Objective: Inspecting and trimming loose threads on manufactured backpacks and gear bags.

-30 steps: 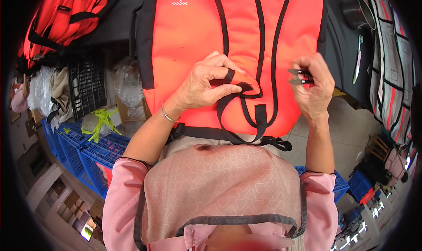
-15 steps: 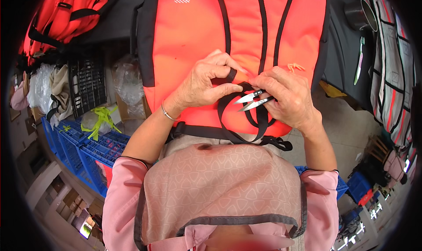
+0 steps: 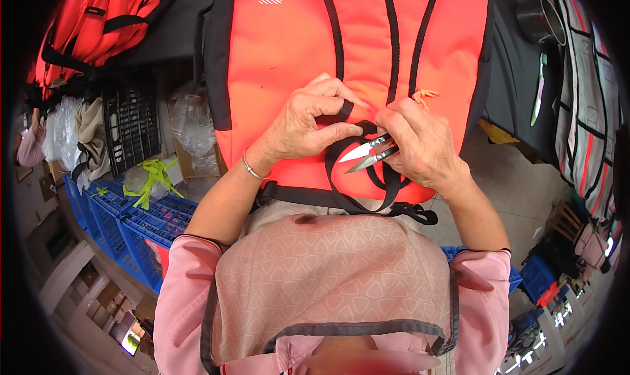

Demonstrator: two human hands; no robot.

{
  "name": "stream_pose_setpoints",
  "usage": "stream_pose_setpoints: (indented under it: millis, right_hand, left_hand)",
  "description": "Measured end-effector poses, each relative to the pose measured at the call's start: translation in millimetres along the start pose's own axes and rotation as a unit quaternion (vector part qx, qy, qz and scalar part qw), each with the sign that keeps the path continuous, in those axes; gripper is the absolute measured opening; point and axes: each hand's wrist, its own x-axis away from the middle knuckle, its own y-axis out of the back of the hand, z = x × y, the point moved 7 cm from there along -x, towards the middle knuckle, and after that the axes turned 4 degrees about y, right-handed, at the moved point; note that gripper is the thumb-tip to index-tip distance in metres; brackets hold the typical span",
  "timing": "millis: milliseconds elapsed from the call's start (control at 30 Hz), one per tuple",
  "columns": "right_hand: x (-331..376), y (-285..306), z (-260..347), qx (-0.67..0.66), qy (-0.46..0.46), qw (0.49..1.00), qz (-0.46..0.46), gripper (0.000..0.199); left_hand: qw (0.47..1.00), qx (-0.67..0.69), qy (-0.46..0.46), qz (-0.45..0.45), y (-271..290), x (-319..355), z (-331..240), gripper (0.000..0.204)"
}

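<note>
In the head view, the left hand [image 3: 308,122] is half closed at the middle of the orange bag [image 3: 282,60], thumb and forefinger parted around the black-edged end of an orange strap [image 3: 357,114], which it grasps. The right hand [image 3: 423,138] is curled, with thread snips [image 3: 371,153] held in its grip; its thumb and forefinger tips come together at the strap's edge, just beside the left hand. What the tips pinch there is too hidden to tell.

The snips' long axis slants from the right palm down toward the person's left, the two blades parted and their points toward the left and the person's body. Below the hands, a black webbing band [image 3: 332,178] loops toward the lap.

The bag lies flat on the dark worktop [image 3: 515,92], its near end reaching past the edge to the apron [image 3: 328,263]. Its long axis runs straight away from the person, as do the black piping lines; the far end is cut off by the frame. Orange threads [image 3: 425,96] show just above the right hand's knuckles.
</note>
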Motion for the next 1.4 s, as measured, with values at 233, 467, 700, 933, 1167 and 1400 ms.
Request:
stream_pose_setpoints:
  millis: [233,467,700,933,1167,1400]
  right_hand:
    - [8,42,-31,0.016,-0.072,0.989,-0.13,0.03]
    - [21,33,-37,-0.272,-0.256,0.925,-0.07,0.051]
    - [18,12,-36,-0.291,-0.263,0.92,0.012,0.028]
    - [5,11,-39,-0.242,-0.178,0.954,0.012,0.021]
    - [-7,13,-42,-0.217,-0.123,0.968,0.027,0.022]
    - [-16,13,-45,-0.226,-0.079,0.97,0.044,0.021]
  left_hand:
    - [1.0,0.018,0.01,-0.009,0,2,4,0.019]
    - [0.994,0.1,0.039,0.024,4,3,11,0.021]
    - [0.982,0.164,0.07,0.057,5,2,13,0.02]
    - [0.981,0.176,0.056,0.063,6,2,19,0.02]
    - [0.979,0.189,0.045,0.069,6,1,21,0.022]
    - [0.981,0.173,0.024,0.08,7,-1,18,0.02]
